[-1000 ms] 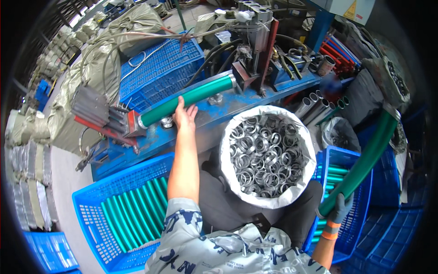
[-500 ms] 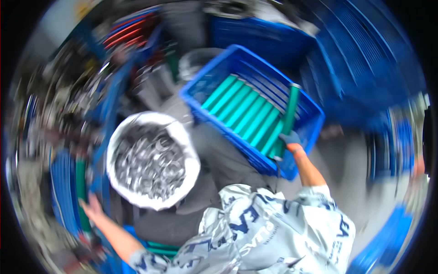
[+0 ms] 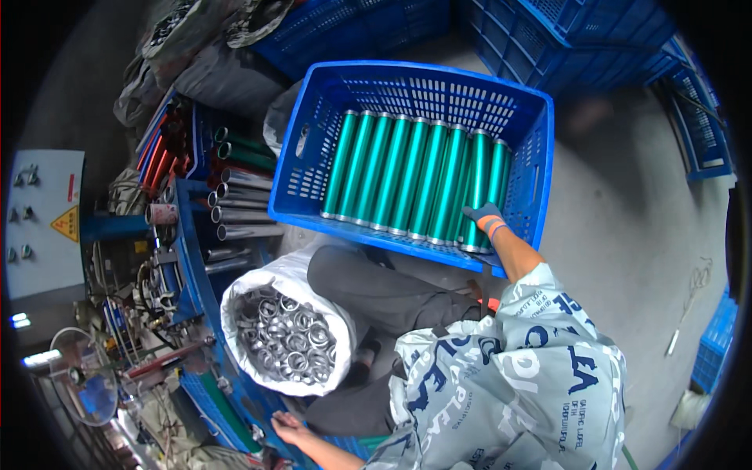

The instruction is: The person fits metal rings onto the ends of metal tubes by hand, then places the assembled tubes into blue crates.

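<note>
My right hand [image 3: 486,220], in a grey glove with an orange cuff, is closed round the lower end of a green tube [image 3: 479,168] with silver ends. That tube lies on top at the right end of a row of similar green tubes [image 3: 384,168] in a blue plastic crate [image 3: 439,72]. Bare and empty, my left hand [image 3: 288,427] is held low at the left, its fingers loosely apart. It is nearest a white sack [image 3: 345,333] filled with shiny metal rings [image 3: 294,333]. Another green tube [image 3: 229,409] lies left of that hand on the machine.
At the left runs a blue machine bench [image 3: 186,223] with rods and fittings. Bare silver tubes [image 3: 247,215] and red tubes [image 3: 160,160] are stacked behind the sack. More blue crates [image 3: 540,51] stand at the back, with grey floor [image 3: 619,204] at the right.
The view has turned and steadied. The tube in my right hand was tilted up over the crate and now lies along the row. My left hand has come away from the tube at the left.
</note>
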A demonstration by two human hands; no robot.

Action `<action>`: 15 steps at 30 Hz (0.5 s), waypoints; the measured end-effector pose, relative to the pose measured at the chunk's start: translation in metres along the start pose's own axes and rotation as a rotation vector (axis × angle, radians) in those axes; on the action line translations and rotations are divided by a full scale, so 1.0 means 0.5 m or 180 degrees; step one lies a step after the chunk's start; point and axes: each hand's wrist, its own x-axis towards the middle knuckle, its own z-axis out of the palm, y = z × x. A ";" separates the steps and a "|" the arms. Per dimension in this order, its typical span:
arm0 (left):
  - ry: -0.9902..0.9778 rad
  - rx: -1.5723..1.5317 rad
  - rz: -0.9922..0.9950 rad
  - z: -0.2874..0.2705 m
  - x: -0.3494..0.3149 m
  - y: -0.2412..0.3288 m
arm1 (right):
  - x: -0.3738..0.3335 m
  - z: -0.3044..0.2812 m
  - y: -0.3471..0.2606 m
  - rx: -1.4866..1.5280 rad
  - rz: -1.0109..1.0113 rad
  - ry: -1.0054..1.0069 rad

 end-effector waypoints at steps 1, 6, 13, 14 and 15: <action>0.0382 -0.0080 0.0072 0.024 -0.044 -0.034 | 0.009 -0.004 0.001 -0.0064 0.0008 -0.0015; 0.0483 0.0479 0.0206 0.091 -0.145 -0.079 | 0.049 -0.011 -0.009 0.0005 -0.0059 -0.0298; 0.0254 0.1403 0.0441 0.180 -0.176 -0.118 | 0.069 0.033 -0.029 0.0473 0.0250 -0.0373; 0.0152 0.1505 0.0435 0.196 -0.173 -0.130 | 0.074 0.034 -0.019 0.0228 0.0053 -0.0189; 0.0121 0.1508 0.0413 0.193 -0.176 -0.125 | 0.060 0.041 -0.041 -0.0045 -0.0069 -0.0356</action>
